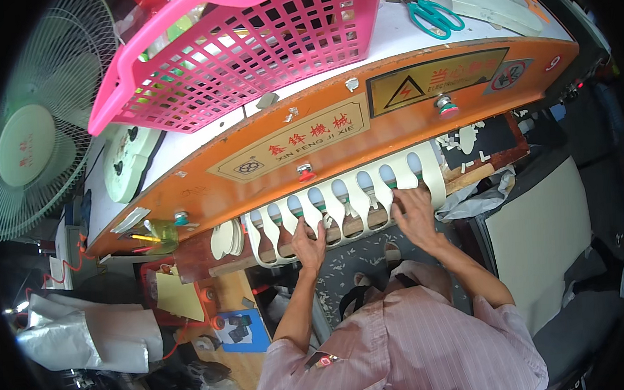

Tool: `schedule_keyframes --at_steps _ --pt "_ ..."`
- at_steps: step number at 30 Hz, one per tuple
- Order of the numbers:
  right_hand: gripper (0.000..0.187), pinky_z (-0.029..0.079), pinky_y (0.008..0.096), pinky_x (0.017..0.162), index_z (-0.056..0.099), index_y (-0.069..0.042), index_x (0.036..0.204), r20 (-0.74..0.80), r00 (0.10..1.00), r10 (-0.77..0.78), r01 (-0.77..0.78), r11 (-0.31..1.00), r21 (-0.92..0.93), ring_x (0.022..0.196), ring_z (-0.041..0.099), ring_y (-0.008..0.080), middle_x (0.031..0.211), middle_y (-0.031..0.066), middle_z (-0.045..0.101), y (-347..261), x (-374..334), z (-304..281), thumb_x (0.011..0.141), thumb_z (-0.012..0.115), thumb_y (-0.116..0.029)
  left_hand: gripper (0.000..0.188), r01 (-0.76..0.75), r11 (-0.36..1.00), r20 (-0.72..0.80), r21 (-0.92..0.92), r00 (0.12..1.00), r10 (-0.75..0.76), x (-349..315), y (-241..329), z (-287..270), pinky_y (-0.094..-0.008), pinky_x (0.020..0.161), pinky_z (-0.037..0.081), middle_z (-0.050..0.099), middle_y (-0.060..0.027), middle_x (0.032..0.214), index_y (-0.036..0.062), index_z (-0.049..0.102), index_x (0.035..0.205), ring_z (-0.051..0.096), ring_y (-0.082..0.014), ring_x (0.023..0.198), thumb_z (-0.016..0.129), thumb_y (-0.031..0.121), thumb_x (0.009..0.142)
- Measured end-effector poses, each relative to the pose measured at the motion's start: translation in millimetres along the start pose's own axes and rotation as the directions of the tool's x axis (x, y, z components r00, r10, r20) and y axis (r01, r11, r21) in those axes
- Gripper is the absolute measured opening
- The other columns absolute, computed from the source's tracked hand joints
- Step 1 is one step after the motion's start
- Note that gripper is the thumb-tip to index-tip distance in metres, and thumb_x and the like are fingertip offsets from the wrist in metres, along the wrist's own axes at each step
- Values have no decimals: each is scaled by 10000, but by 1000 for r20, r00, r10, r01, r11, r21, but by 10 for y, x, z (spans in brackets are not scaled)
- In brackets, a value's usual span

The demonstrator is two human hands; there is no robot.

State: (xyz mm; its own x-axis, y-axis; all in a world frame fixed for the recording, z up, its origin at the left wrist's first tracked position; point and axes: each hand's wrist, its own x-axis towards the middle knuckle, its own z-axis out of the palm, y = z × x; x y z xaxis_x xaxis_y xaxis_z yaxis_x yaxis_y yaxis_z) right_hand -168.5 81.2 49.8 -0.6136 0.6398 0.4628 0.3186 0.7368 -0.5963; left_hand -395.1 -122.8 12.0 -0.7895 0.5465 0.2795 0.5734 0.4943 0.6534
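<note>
A long cream sheet [362, 203] with a row of sole-shaped openings lies along the front of an orange machine [204, 180]. My left hand [308, 247] is at its near edge left of the middle, thumb and fingers closed around one narrow strip between openings. Toward the sheet's right end, my right hand [414, 214] has its fingers bent over another strip; its fingertips are partly hidden. Left of the sheet stands a stack of cut cream sole-shaped pieces [227, 240] on a brown board [194, 257].
A pink plastic basket [247, 70] and teal-handled scissors [436, 20] are on the machine's top. Red buttons [306, 172] stick out from its front. At left is a fan [27, 144]. Cream scraps lie on a dark surface [458, 154] at right, beside a large pale sheet [540, 242].
</note>
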Motion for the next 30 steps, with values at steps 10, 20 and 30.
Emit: schedule_keyframes --at_steps 10,20,30 --pt "351 460 482 903 617 21 1197 32 998 52 -43 968 -246 1013 619 379 1084 194 615 -447 -599 433 892 714 -123 460 114 984 62 -135 992 -106 -465 -197 -205 -463 690 495 637 -128 730 -40 686 1234 651 -318 719 775 289 925" --pt "322 479 494 912 668 17 1168 54 976 213 -199 961 -195 1075 605 387 1154 183 647 -728 -1205 639 890 738 -129 420 223 916 103 -334 974 -200 -1223 -500 -468 -375 716 534 656 -150 941 -44 664 1316 649 -254 762 747 109 934" --pt "894 459 499 1026 470 91 1459 295 955 44 -19 996 -88 1187 511 431 1369 280 525 -1315 -481 1474 742 848 -286 307 160 844 203 -513 977 -61 -520 -295 -282 -321 771 553 677 -162 1101 -14 678 1305 696 -260 943 594 -10 1011"
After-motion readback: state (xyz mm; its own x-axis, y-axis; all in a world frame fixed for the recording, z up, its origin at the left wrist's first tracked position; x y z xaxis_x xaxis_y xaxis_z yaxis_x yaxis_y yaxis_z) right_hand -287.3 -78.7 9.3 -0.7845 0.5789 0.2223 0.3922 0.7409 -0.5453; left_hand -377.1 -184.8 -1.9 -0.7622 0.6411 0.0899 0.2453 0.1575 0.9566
